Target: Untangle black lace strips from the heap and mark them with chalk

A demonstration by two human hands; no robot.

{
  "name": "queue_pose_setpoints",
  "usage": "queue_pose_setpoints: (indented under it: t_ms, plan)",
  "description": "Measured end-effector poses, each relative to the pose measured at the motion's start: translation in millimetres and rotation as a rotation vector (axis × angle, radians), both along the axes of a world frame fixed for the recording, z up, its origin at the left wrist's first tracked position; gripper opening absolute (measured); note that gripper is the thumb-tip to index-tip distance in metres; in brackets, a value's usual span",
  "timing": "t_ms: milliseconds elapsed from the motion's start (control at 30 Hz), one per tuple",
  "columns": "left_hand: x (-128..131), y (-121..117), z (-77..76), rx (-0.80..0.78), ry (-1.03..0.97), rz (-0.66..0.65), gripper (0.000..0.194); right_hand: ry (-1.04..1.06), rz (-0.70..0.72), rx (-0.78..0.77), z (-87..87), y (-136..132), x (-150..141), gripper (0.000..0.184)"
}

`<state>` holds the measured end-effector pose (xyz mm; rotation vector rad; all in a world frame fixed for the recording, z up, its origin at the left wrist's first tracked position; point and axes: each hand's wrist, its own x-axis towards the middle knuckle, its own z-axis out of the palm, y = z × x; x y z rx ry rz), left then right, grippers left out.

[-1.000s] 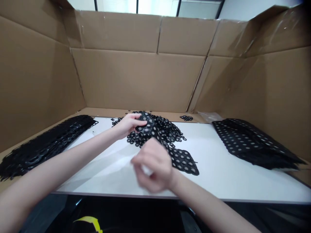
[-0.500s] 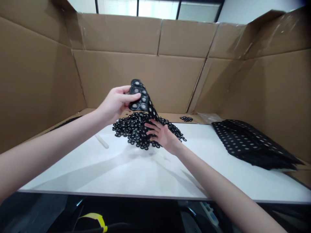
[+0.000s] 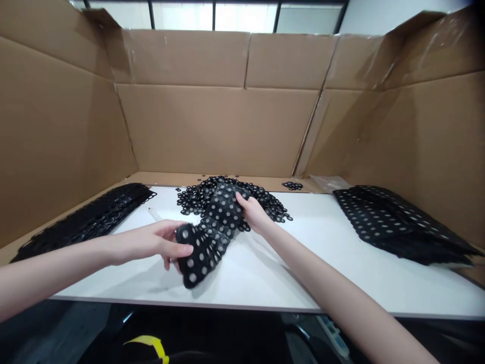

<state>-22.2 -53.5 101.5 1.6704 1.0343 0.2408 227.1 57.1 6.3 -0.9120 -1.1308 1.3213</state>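
A flexible black rubber sheet with rows of round holes (image 3: pixel 223 212) stretches between my two hands, twisted along its length. My left hand (image 3: pixel 172 245) pinches its near end, thumb on top, low over the white table. My right hand (image 3: pixel 255 210) grips the far part by its right edge, thumb on the upper face. Under and behind the sheet spreads a heap of small black rings (image 3: pixel 193 197), partly covered by it.
A stack of black perforated strips (image 3: pixel 91 215) lies at the left. More black holed sheets (image 3: pixel 394 222) are piled at the right. A small ring cluster (image 3: pixel 292 186) sits at the back. A pale stick (image 3: pixel 154 214) lies behind my left arm. Cardboard walls (image 3: pixel 220 126) enclose the white table (image 3: pixel 303 253).
My left hand has come down and toward me with its end of the sheet. My right hand, open before with fingers spread, has closed on the sheet's far part.
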Motion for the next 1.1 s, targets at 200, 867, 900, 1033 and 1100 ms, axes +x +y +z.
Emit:
queue_pose_setpoints:
  t_ms: [200, 867, 900, 1033, 1100]
  plan:
    - [7.5, 38.3, -3.4, 0.718, 0.291, 0.009, 0.046, -0.171, 0.018, 0.141, -4.6, -13.8, -6.4, 0.045]
    - [86.9, 116.2, -95.3, 0.817, -0.448, 0.288, 0.066, -0.287, -0.112, 0.338, -3.4, -17.5, 14.0, 0.040]
    - [88.2, 116.3, -97.4, 0.734, -0.509, 0.321, 0.069, -0.290, -0.129, 0.359, -3.0, -17.8, 14.2, 0.035]
    - [93.1, 119.2, -105.2, 0.445, -0.681, 0.355, 0.080, -0.333, -0.187, 0.484, 0.9, -20.0, 16.9, 0.034]
    - [94.3, 120.7, -107.6, 0.373, -0.731, 0.377, 0.085, -0.367, -0.185, 0.540, 3.2, -21.5, 18.6, 0.031]
